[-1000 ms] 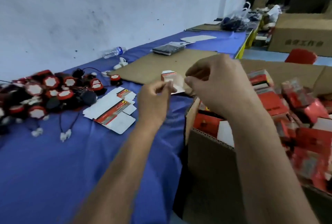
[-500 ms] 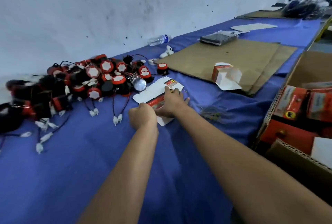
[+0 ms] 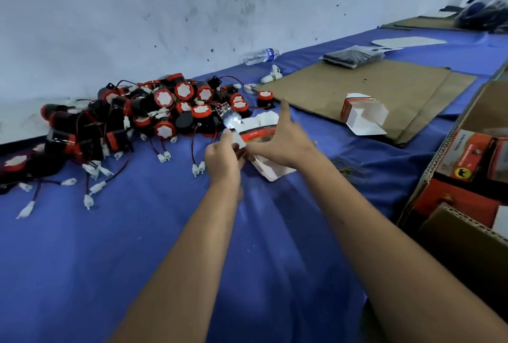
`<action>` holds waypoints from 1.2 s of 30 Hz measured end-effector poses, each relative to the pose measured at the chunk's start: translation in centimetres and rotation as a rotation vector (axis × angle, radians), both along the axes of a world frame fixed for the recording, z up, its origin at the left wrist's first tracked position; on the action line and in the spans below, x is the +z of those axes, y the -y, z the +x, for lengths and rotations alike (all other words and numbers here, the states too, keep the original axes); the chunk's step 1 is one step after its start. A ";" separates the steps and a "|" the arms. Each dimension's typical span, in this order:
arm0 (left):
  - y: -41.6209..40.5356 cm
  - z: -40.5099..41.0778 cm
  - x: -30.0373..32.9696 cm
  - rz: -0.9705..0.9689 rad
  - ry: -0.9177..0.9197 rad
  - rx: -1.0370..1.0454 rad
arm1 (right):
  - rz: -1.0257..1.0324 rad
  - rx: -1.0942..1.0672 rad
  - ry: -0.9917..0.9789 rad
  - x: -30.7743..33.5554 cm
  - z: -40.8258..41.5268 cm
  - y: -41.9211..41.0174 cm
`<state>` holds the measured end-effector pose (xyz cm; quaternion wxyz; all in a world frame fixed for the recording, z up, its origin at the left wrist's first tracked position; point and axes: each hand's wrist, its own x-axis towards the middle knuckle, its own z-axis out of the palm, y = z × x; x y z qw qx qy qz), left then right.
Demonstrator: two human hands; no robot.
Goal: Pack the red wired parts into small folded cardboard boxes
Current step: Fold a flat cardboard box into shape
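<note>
blue-clothed table [image 3: 137,260], red wired parts [image 3: 154,120], cardboard sheet [image 3: 371,89], bottle [image 3: 261,56]

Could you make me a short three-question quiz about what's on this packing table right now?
1. True or false: the pile of red wired parts lies left of the hands, near the wall.
2. What is the left hand pinching? A) a flat unfolded box B) the water bottle C) a white plug
3. Fill in: the small open box sits on a sheet of ____.

Key
1. True.
2. A: the left hand pinches a flat box blank, lifted off the stack of blanks, while the right hand spreads its fingers over it. The water bottle lies by the wall.
3. Cardboard.
</note>
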<state>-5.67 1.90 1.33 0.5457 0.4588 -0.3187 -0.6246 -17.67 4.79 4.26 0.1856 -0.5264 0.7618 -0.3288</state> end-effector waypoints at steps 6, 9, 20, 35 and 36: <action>-1.6 9.2 -0.6 -0.159 -0.132 -0.244 | -0.208 0.355 0.496 0.0 7.7 -1.1; -2.9 15.2 -0.9 -0.241 -0.092 -0.037 | -0.234 0.569 0.693 -0.7 13.6 -1.4; -7.6 30.9 -1.9 -0.751 0.723 0.666 | -0.178 0.898 1.004 -3.7 29.4 -2.0; -8.4 29.4 -2.7 -0.807 0.803 0.405 | -0.289 0.730 1.115 -5.1 29.0 -1.6; -8.4 29.3 -2.6 -0.807 0.811 0.411 | -0.298 0.729 1.107 -5.0 28.9 -1.6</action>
